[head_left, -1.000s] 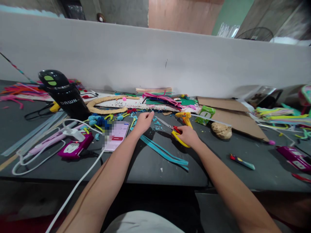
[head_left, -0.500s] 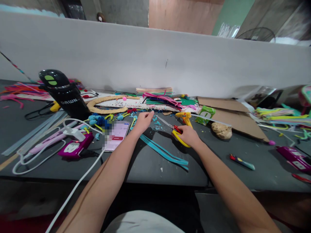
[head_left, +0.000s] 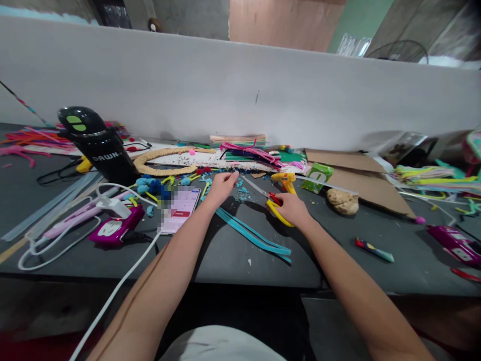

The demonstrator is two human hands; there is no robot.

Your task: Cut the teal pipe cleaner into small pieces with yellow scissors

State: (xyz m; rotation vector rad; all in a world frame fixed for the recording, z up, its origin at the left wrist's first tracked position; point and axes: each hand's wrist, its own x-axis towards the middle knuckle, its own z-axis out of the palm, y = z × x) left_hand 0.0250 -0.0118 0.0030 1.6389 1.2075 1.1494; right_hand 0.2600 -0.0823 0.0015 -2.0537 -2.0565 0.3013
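The scissors [head_left: 265, 194], slim grey metal blades with looped yellow and red handles, point to 10 o'clock near the middle of the view. The right hand [head_left: 295, 210], at 4 o'clock from their pivot, is curled closed around the handles. The left hand [head_left: 223, 189], at 9 o'clock, has its fingers drawn into a pinch just beside the blade tips; whether anything sits between them I cannot tell.

Fluffy blue crumbs [head_left: 244, 197] dot the bench [head_left: 240, 271] between the hands. Long, soft-looking turquoise strips [head_left: 271, 246] run from under the left wrist toward 4 o'clock. A smooth yellow glue gun [head_left: 285, 179] lies at 2 o'clock from the pivot, a glossy green packet [head_left: 317, 178] past it, and a rough, rounded tan lump [head_left: 341, 201] at 3 o'clock. A flat glassy phone [head_left: 186, 203] rests at 9 o'clock.

Compared with half a second ago, the phone's visible digits have gone from 2:09 to 2:10; both hands and the scissors keep practically the same pose.
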